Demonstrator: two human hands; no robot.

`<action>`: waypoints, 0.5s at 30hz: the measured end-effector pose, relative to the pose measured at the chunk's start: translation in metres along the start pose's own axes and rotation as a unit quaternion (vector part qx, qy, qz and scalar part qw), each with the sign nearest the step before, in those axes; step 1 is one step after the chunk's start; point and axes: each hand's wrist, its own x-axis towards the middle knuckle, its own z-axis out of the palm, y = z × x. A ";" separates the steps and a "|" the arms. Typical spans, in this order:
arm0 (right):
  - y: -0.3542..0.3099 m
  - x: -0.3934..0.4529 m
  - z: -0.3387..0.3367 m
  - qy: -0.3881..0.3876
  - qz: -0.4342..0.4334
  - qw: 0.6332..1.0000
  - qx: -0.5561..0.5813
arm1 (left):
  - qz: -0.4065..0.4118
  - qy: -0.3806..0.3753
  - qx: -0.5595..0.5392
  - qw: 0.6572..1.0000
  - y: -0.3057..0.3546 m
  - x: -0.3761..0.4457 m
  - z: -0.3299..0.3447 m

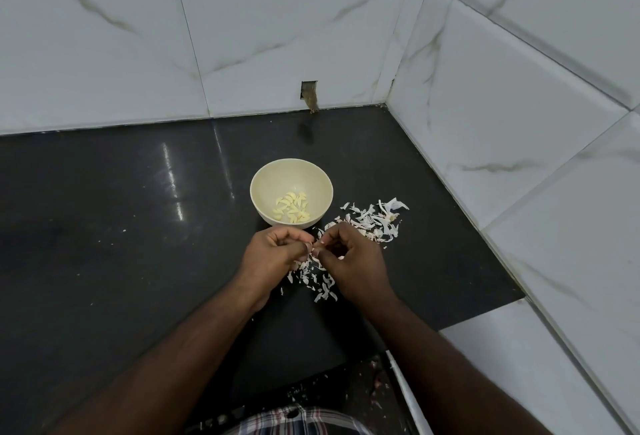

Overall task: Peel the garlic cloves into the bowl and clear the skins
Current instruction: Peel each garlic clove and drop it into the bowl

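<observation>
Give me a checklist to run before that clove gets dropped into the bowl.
1. Clove pinched between left hand and right hand: ok.
2. Clove fully peeled: cannot tell, fingers hide most of it.
3. Bowl upright, just beyond the hands: ok.
4. Bowl holds only peeled cloves, no skins seen: ok.
5. Skins cleared off the counter: not ok, they lie scattered right of the bowl and under the hands.
</observation>
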 end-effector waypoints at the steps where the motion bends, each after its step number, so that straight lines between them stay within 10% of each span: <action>1: 0.001 -0.001 0.001 0.004 -0.021 1.000 -0.011 | -0.013 0.001 -0.015 1.000 0.000 0.000 0.000; 7: 0.007 -0.004 0.005 0.019 -0.098 0.992 -0.075 | -0.067 0.010 -0.075 0.995 -0.003 0.002 -0.002; 15: 0.015 0.009 -0.009 0.007 0.080 0.996 0.032 | -0.057 0.002 -0.108 0.992 -0.002 0.006 -0.010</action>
